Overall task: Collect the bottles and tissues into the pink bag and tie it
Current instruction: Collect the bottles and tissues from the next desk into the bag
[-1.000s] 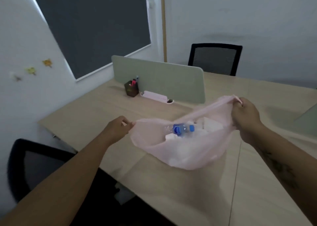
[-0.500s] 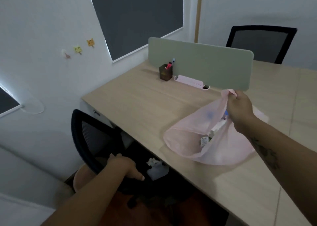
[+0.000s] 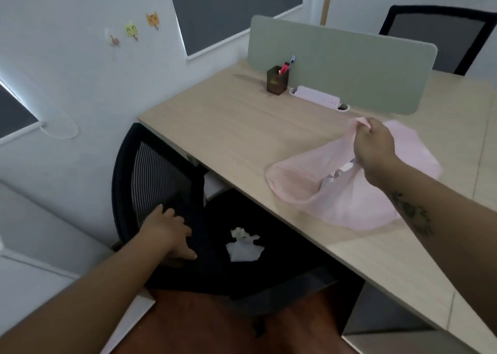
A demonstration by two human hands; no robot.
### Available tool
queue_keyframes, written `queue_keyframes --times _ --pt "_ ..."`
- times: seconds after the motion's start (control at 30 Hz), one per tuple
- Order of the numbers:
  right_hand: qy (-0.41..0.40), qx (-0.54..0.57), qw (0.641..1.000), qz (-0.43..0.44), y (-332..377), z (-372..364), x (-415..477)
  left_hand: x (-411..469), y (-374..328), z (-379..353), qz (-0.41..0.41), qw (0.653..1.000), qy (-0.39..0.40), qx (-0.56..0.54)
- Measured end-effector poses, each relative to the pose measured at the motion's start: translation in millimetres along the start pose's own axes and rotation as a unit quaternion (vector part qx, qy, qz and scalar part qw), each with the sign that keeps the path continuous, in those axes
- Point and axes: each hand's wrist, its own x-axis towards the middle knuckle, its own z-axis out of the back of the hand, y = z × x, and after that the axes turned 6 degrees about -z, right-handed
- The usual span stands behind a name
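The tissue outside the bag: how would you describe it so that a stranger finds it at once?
Look beside the wooden desk, at the black chair tucked partly under it. On its dark seat lies a crumpled white tissue, the only pale thing there, just right of the left hand.

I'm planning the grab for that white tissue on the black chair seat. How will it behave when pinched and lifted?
The tissue looks crumpled and thin, so probably floppy and very light; a pinch should lift it. Its ragged top suggests it may tear if tugged. It lies slumped on the chair seat, so rolling seems unlikely.
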Motion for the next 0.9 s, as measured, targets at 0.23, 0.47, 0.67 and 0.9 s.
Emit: queue_keyframes --times 0.23,0.47,0.67,0.9 --pt "0.028 0.022 0.999 0.007 0 -7 -31 1 36 -31 0.011 1.000 -0.005 -0.004" --pt "0.029 0.045 0.998 0.016 -2 1 -61 43 -19 -27 -0.044 0.960 -0.106 -0.256" --pt "0.049 0.043 0.998 0.007 -33 2 -74 74 -85 -61 -0.041 0.943 -0.085 -0.320" --pt "0.022 0.014 1.000 0.017 -70 -16 -69 115 -108 -101 -0.006 0.933 -0.064 -0.355"
